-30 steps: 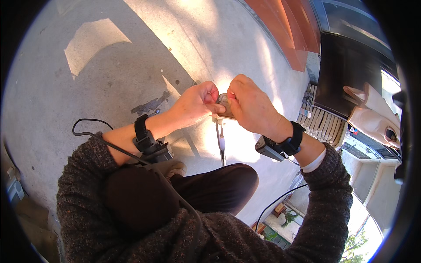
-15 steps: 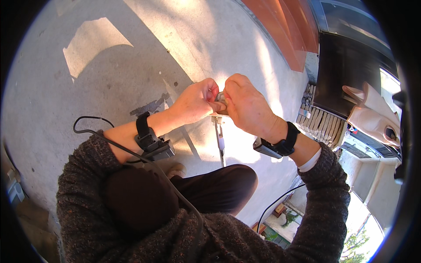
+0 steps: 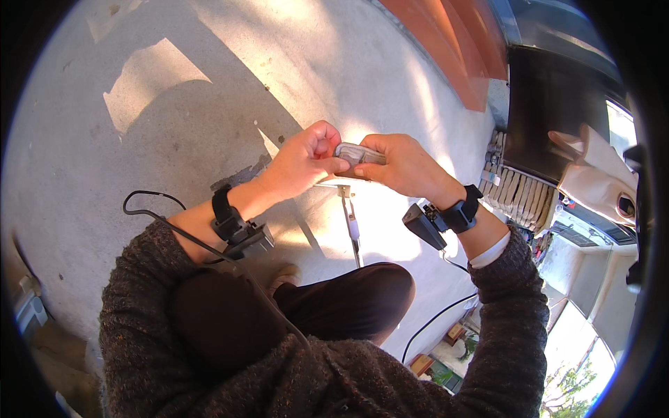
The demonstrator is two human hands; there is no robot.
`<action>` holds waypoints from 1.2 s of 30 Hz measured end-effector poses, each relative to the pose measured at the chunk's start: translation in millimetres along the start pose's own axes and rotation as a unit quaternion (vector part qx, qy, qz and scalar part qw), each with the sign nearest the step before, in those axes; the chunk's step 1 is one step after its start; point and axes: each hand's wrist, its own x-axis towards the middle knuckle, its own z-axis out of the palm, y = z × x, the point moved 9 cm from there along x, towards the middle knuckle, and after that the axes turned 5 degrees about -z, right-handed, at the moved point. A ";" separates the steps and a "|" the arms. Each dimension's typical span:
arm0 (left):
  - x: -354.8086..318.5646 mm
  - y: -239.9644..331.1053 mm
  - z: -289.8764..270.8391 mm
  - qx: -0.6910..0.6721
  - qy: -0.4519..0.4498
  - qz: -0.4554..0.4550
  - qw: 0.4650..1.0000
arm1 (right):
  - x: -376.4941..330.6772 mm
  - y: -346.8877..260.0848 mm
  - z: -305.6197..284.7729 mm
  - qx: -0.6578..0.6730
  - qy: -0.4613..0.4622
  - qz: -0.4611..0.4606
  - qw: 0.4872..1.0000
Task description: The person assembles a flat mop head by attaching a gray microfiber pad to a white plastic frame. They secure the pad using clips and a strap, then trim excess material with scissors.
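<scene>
Centrally, a small flat grey metallic object [image 3: 359, 153] sits between both hands, held up in front of the chest over a concrete floor [image 3: 174, 125]. What kind of thing it is cannot be told; it is oblong, pale and partly covered by fingers.

Left hand [image 3: 306, 164]: curled closed, thumb and fingertips pinching the object's left end. Right hand [image 3: 401, 164]: closed round the right end, thumb lying along the top edge. The two hands are nearly touching across the object.

Just below the hands, a thin tool with a pale handle [image 3: 352, 226] hangs or stands roughly upright; its top sits just under the object. Whether it is joined to the object cannot be told.

Each wrist carries a black strap with a small dark box: left wrist device [image 3: 240, 230], right wrist device [image 3: 435, 219]. A black cable [image 3: 164, 216] runs from the left one over the dark knitted sleeve.

Lower in view, dark trousers at a bent knee [image 3: 348, 299]. Sunlight and hard shadow cross the floor. At right, a dark box-like unit [image 3: 550, 111] with a row of pale ribbed parts [image 3: 516, 191] beneath it.
</scene>
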 end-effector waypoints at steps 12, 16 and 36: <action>0.8 -25.7 2.0 -0.244 -0.114 -0.177 0.947 | 16.0 -8.5 6.6 0.006 -0.051 0.009 0.999; 1.3 -29.8 -3.6 -0.293 -0.075 -0.182 0.936 | 23.2 -13.7 6.6 -0.019 -0.066 0.012 0.998; -32.5 70.8 -23.9 0.329 0.132 0.305 0.884 | 38.8 -11.6 5.8 -0.031 -0.048 0.023 0.998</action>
